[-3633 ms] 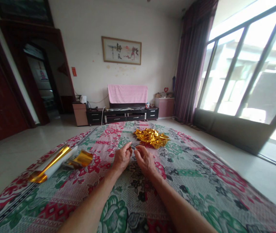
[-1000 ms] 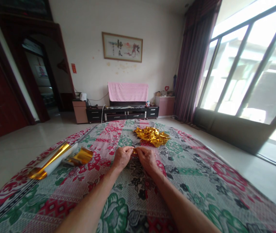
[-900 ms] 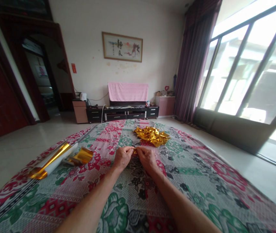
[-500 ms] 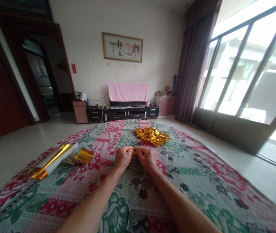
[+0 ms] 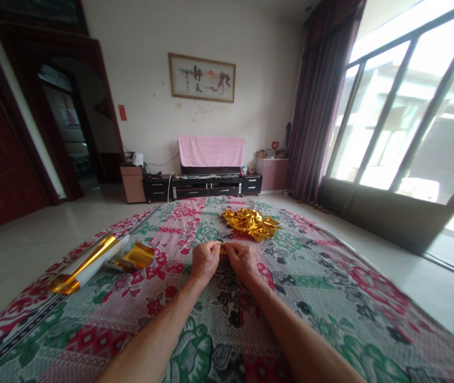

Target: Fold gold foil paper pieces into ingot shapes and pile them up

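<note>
Between my two closed hands a small piece of gold foil (image 5: 223, 249) shows, mostly covered by the fingers. My left hand (image 5: 206, 259) pinches its left side, and my right hand (image 5: 241, 259) pinches the right side, thumbs close together. Just beyond the hands lies a crumpled heap of gold foil pieces (image 5: 251, 223) on the flowered cloth (image 5: 195, 346). Off to the left, a gold and white foil roll (image 5: 91, 263) rests at a slant, and beside it sits a smaller curled gold foil sheet (image 5: 141, 255).
The cloth covers a round-edged table. Behind it stand a low black TV cabinet (image 5: 207, 189) and a screen under a pink towel (image 5: 211, 151). Large windows (image 5: 402, 117) and a purple curtain (image 5: 310, 101) are on the right; a doorway (image 5: 71, 127) is on the left.
Both hands keep their pinch on the gold foil; the left hand has shifted very slightly to the right. The heap and roll lie as before.
</note>
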{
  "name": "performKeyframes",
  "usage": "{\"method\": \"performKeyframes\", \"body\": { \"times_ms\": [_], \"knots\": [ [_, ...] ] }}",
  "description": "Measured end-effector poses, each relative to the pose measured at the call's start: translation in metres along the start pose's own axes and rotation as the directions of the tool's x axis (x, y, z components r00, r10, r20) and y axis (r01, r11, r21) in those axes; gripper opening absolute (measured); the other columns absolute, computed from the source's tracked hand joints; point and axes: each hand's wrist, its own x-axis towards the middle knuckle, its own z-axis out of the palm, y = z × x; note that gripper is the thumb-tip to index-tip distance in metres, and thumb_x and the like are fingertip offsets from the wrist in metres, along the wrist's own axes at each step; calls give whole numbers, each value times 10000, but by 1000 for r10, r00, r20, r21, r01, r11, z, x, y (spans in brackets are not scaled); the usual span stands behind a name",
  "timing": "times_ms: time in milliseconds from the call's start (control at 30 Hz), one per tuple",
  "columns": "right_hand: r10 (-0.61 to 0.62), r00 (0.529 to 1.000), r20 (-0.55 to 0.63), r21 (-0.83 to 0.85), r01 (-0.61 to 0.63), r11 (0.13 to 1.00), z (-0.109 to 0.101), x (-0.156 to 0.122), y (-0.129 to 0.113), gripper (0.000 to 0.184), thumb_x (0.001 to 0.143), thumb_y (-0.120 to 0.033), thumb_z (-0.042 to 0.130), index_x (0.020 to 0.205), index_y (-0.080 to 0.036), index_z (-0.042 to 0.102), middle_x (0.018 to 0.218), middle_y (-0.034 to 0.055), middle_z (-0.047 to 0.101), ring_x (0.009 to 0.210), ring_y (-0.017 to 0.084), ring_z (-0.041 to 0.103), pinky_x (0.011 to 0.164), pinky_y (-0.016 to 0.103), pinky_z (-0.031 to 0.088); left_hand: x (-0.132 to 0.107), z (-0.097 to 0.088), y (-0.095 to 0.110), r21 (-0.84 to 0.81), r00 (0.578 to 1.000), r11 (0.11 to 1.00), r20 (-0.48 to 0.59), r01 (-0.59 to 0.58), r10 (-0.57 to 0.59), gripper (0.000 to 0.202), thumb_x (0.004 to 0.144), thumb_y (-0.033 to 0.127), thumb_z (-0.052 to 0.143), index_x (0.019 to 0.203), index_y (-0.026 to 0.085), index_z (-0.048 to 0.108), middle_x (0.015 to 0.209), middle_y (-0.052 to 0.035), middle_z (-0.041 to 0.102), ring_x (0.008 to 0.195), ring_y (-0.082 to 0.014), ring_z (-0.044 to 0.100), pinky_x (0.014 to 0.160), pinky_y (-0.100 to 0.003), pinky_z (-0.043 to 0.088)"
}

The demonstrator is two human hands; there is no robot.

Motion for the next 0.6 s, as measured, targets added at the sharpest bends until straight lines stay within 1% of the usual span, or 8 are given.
{"method": "performKeyframes", "body": {
  "times_ms": [67,167,233,333,433,600],
  "knots": [
    [-2,1000,-4,-12,2,1000,0,0,1,330,778,-290,425,576,-145,642,502,-11,555,507,106,488,484,181,305,0,0,0,3,1000,1000,14,-6,6,280,768,228,460,880,166,708,898,-96,703,824,-182,647,728,-235,464],
    [-31,1000,1,-35,31,999,1,0,3,342,787,-287,419,578,-143,646,506,-12,559,500,100,484,487,181,308,0,0,1,15,1000,1000,4,-9,9,278,770,221,457,878,173,709,888,-91,705,817,-180,648,733,-238,466],
    [-34,999,11,-21,35,999,2,1,3,326,787,-284,424,618,-150,670,542,-8,596,518,108,511,502,180,334,0,0,1,14,1000,1000,-3,-6,6,268,768,216,465,870,178,710,880,-81,708,812,-175,648,742,-236,468],
    [-4,1000,21,32,3,999,3,2,4,286,773,-284,447,697,-175,701,634,3,660,578,136,569,544,194,386,1,0,0,7,1000,1000,-3,17,-17,250,765,217,481,863,185,709,871,-65,712,815,-170,649,748,-235,476],
    [18,999,27,60,-20,998,3,2,4,270,757,-286,463,715,-191,712,661,10,679,593,153,584,563,214,410,4,0,-4,-27,999,999,15,31,-31,247,762,221,487,873,188,706,877,-63,712,809,-171,653,713,-240,494],
    [47,999,24,69,-49,996,2,2,4,274,755,-275,462,765,-194,723,652,11,677,594,155,583,538,210,399,7,3,-13,-117,997,992,64,47,-40,248,745,234,509,891,178,702,870,-68,712,799,-175,660,663,-236,510]
  ]
}}
